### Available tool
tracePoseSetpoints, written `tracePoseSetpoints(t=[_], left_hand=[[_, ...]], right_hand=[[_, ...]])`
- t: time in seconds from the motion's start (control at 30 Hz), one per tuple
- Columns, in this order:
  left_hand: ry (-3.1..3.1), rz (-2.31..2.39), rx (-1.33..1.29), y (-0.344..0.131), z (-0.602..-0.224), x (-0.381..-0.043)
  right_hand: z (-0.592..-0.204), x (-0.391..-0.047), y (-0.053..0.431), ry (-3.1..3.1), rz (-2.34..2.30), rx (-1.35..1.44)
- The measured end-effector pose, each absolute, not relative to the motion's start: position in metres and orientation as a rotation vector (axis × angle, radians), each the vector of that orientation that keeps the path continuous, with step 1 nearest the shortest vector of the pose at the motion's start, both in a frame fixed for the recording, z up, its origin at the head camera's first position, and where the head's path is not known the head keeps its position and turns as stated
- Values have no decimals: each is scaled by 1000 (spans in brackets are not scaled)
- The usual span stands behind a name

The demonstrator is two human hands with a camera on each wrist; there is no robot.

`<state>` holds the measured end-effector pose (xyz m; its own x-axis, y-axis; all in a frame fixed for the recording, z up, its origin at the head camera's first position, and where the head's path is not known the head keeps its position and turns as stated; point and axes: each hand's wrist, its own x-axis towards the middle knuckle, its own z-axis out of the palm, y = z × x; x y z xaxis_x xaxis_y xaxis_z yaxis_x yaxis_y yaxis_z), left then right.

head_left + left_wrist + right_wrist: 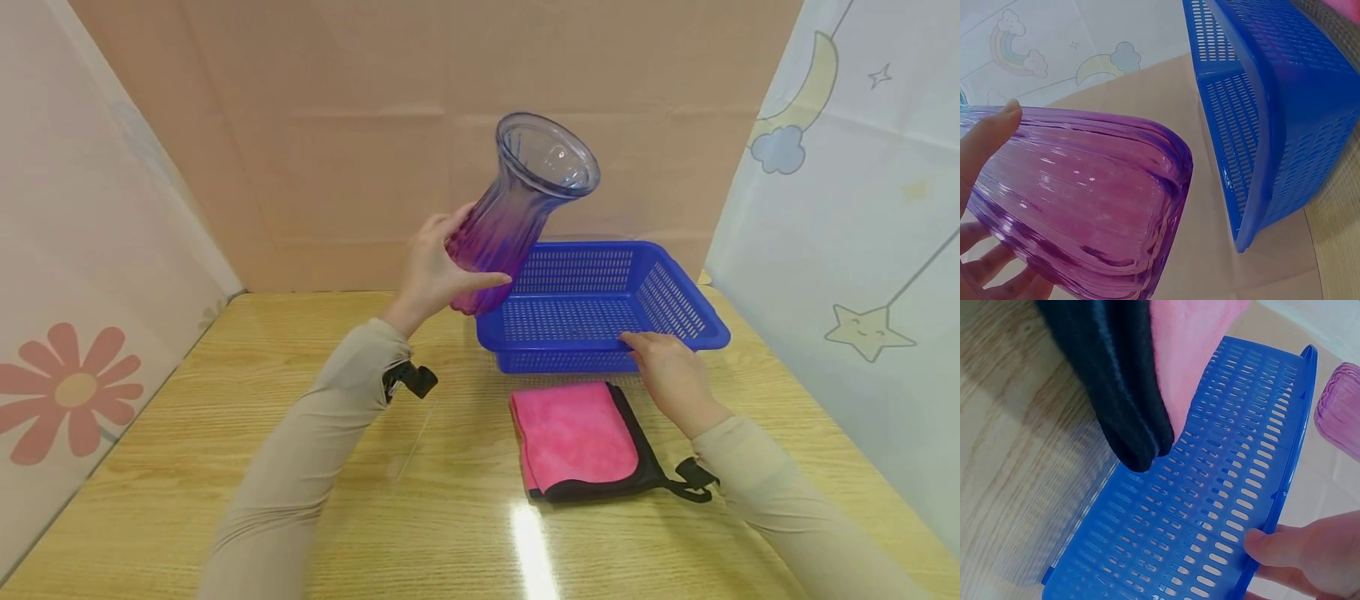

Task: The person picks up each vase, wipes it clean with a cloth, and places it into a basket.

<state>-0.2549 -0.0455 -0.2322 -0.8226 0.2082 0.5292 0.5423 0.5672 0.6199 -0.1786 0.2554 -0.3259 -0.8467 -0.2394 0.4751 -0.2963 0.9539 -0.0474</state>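
Observation:
My left hand (437, 271) grips a ribbed glass vase (501, 225) around its lower body, thumb on one side and fingers on the other. The vase fades from a bluish flared mouth to a purple-pink base and tilts with its mouth up to the right. In the left wrist view the vase's base (1147, 206) points toward the blue basket (1316, 106). Held in the air, it overlaps the basket's left end in the head view. My right hand (671, 371) pinches the front rim of the slotted plastic basket (562, 361), thumb outside in the right wrist view.
A folded pink cloth (577, 433) with black edging and a black loop lies on the wooden table (360, 517), just in front of the basket. Behind stands a tan backdrop (337, 150). Patterned panels (847, 208) rise at both sides.

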Motion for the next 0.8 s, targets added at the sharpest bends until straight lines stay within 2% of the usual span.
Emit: tracePoseSetpoints(t=[0.8], left_hand=[[-2527,-889,-681,-7,-242,-263]], right_hand=[[-326,-178,255,-2655,151,358]])
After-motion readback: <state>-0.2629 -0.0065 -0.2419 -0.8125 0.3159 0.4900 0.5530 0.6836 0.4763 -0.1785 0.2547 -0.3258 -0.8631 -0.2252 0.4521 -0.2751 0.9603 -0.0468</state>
